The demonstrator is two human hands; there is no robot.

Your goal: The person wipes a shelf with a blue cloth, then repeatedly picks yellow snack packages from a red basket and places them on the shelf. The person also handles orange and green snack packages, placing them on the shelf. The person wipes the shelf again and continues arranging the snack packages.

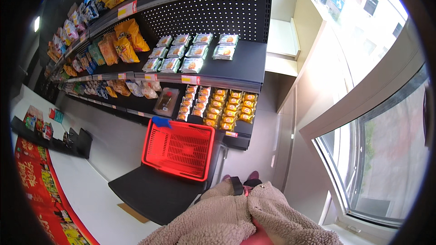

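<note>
Neither of my hands is in view; the beige fleece coat (218, 207) fills the bottom of the picture. Before me a red plastic shopping basket (145, 146) stands beside a black chair seat (160, 190), with nothing in it that I can see. A blue cloth or glove (161, 122) hangs over its far left corner. Beyond it, a black shelf (250, 58) holds rows of flat packaged snacks (192, 64). The level below carries small yellow-wrapped cakes (227, 119), white-wrapped cakes (184, 110) and a clear plastic box (166, 101) with a red-capped item.
Bagged snacks (127, 49) line the shelves to the left. At left is a white counter (81, 183) with a black tray-like stand (80, 144) and a red printed banner (34, 177). A pale cabinet (308, 23) and a tilted-looking window (381, 156) border the right side.
</note>
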